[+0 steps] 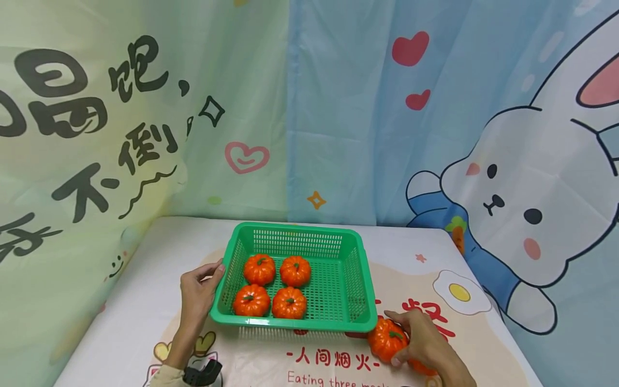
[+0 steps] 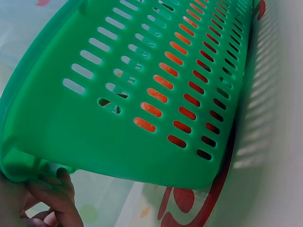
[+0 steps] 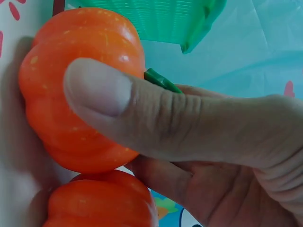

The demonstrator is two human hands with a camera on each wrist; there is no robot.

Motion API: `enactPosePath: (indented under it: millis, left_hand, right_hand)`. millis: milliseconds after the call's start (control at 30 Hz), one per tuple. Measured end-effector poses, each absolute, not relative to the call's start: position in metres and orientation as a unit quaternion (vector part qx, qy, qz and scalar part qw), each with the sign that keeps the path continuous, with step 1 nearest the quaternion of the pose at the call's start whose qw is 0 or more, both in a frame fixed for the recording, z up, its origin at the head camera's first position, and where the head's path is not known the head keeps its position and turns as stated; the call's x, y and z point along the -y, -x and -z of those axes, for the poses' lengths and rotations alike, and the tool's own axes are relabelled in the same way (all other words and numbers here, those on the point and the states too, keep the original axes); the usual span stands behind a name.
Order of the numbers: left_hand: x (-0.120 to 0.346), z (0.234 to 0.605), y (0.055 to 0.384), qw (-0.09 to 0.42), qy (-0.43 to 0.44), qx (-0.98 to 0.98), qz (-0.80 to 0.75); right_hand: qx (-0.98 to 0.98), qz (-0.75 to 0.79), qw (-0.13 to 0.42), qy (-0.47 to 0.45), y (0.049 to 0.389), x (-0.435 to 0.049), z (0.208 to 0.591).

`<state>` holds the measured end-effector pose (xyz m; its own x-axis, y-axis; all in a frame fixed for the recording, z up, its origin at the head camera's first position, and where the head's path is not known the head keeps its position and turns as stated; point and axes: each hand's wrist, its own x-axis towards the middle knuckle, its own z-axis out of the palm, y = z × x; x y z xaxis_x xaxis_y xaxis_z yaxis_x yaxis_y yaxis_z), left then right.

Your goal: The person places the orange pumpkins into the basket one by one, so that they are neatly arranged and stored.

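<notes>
A green plastic basket (image 1: pixel 338 285) stands on the table, with several small orange pumpkins (image 1: pixel 289 303) grouped in its left half. At the basket's left rim, my left hand (image 1: pixel 198 290) pinches the edge; in the left wrist view its fingers (image 2: pixel 54 198) curl at the rim's corner. My right hand (image 1: pixel 427 338) grips another orange pumpkin (image 1: pixel 384 341) just off the basket's front right corner. The right wrist view shows the thumb (image 3: pixel 99 90) across this pumpkin, near its green stem (image 3: pixel 161 80). Partly hidden behind that hand is a further pumpkin (image 3: pixel 102 201), close beside the gripped one.
A printed cloth (image 1: pixel 333 357) with red lettering and a fried-egg picture (image 1: pixel 461 293) covers the table. Behind it hangs a curtain (image 1: pixel 333 107) with hearts and a large white rabbit (image 1: pixel 546 188). The basket's right half shows bare mesh.
</notes>
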<state>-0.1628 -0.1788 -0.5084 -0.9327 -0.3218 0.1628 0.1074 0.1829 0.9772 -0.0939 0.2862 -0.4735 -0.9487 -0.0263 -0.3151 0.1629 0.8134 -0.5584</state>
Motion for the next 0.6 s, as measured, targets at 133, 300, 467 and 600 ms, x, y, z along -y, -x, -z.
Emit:
enactPosePath:
  millis: [133, 300, 467, 600]
  left_hand:
    - [0.1793, 0.5087, 0.1637, 0.168, -0.07, 0.753, 0.633]
    - [0.1782, 0.509, 0.1645, 0.171, -0.075, 0.759, 0.624]
    - [0.1778, 0.5085, 0.1633, 0.173, -0.074, 0.758, 0.625]
    - [0.1776, 0.5077, 0.1632, 0.172, -0.074, 0.757, 0.626]
  right_hand:
    - [-0.938, 0.307, 0.156, -0.037, 0.0941, -0.2858, 0.4739]
    - [-0.934, 0.316, 0.161, -0.038, 0.0947, -0.286, 0.4751]
    - [-0.933, 0.318, 0.163, -0.035, 0.0951, -0.2868, 0.4755]
    - [-0.932, 0.321, 0.165, -0.034, 0.0951, -0.2875, 0.4738]
